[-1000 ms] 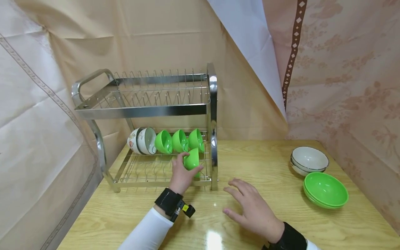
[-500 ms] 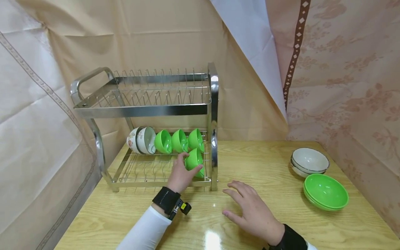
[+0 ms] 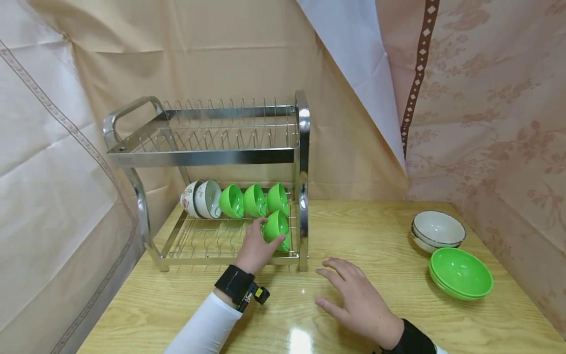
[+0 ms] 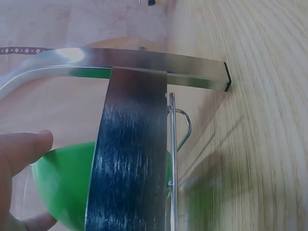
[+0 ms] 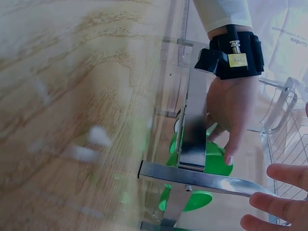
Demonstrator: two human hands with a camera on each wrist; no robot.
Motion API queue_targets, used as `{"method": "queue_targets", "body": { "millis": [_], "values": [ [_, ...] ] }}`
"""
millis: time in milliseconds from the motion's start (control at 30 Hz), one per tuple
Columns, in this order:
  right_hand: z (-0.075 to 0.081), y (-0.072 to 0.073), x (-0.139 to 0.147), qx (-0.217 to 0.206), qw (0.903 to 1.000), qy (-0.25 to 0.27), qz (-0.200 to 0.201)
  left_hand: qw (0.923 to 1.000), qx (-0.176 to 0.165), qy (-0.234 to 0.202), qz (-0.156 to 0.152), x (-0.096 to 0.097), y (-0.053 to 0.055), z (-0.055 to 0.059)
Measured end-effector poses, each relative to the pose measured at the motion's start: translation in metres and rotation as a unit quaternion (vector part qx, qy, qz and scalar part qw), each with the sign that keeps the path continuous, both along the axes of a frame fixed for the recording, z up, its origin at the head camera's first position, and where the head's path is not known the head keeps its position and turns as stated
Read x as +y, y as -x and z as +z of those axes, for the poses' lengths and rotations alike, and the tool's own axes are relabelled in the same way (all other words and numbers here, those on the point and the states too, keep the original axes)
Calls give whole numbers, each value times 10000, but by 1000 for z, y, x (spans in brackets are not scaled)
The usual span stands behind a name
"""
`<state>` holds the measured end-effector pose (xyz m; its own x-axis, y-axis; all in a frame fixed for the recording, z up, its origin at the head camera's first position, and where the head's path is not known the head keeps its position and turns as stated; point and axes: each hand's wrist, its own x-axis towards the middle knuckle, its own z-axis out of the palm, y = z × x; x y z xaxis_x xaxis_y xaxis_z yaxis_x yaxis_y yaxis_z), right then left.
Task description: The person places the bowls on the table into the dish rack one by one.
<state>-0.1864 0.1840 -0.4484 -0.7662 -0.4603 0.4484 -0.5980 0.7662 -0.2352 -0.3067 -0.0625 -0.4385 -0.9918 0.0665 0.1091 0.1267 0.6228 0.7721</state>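
At the front right of the rack's lower tier, my left hand (image 3: pixel 256 248) holds a small green bowl (image 3: pixel 276 227) between thumb and fingers. The bowl stands tipped on its side among the wires, its mouth facing right. In the left wrist view, the thumb (image 4: pixel 29 149) lies at the bowl's rim, and the rack's front bar hides part of the green bowl (image 4: pixel 65 180). My right hand (image 3: pixel 355 297) hovers over the table right of the rack, fingers spread, holding nothing.
The two-tier metal dish rack (image 3: pixel 201 158) holds three green bowls (image 3: pixel 254 200) and two floral white bowls (image 3: pixel 207 199) in its lower back row. On the table's right stand stacked white bowls (image 3: pixel 438 228) and stacked green bowls (image 3: pixel 461 273).
The held green bowl has shifted slightly right and settled into the wires at the front right of the lower tier. My right hand has hardly moved.
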Motion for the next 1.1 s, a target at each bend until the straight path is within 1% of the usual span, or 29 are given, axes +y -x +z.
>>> {"method": "queue_targets", "body": {
  "millis": [100, 167, 233, 300, 367, 400, 467, 533, 600, 667, 767, 833, 967, 1100],
  "values": [
    [0, -1, 0, -9, 10000, -22, -11, 10000, 75, 30, -36, -1, -1, 1],
    [1, -1, 2, 8, 10000, -53, -63, 9996, 249, 101, -51, 0, -4, 3],
    [2, -1, 4, 11, 9999, -77, -131, 9982, 539, 261, -98, 1, -9, 6],
    [3, 0, 7, 14, 9997, -86, -218, 9940, 916, 580, -173, 2, -18, 11],
    [6, 2, 11, 20, 9995, -60, -315, 9850, 1352, 1037, -291, 4, -29, 16],
    [8, 3, 13, 20, 9993, -60, -369, 9784, 1587, 1274, -373, 5, -35, 18],
    [11, 5, 19, 32, 9987, -82, -505, 9638, 1937, 1749, -539, 6, -48, 21],
    [13, 7, 25, 35, 9979, -117, -640, 9501, 2178, 2121, -704, 7, -59, 22],
    [15, 10, 31, 18, 9969, -179, -772, 9391, 2323, 2399, -809, 7, -69, 23],
    [16, 12, 34, -17, 9960, -219, -869, 9319, 2365, 2619, -835, 5, -75, 21],
    [16, 13, 37, -76, 9948, -231, -989, 9268, 2366, 2780, -880, 3, -80, 19],
    [15, 14, 39, -96, 9944, -210, -1027, 9253, 2324, 2842, -947, 2, -82, 17],
    [10, 12, 44, -188, 9939, -107, -1077, 9258, 2211, 2861, -1098, -1, -87, 12],
    [2, 7, 59, -390, 9904, -62, -1326, 9272, 2072, 2887, -1185, -8, -94, 7]
  ]
}}
